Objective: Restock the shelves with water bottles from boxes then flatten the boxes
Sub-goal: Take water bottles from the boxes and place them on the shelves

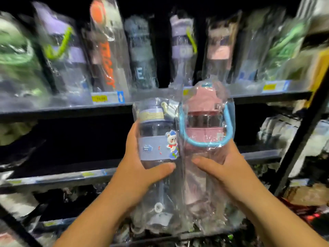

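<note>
Mid-restock here: left hand [140, 166] grips the blue bear bottle [157, 139], right hand [226, 166] grips the pink bottle [204, 122], both held up before the dark middle shelf [85, 175]. Next they probably need sliding in upright.

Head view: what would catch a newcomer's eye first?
Two plastic-wrapped bottles sit at centre: the left grip holds a blue bear-sticker bottle, the right grip a pink-lidded bottle with a blue loop handle. Above them, a shelf is lined with wrapped bottles, among them an orange-lettered bottle.
</note>
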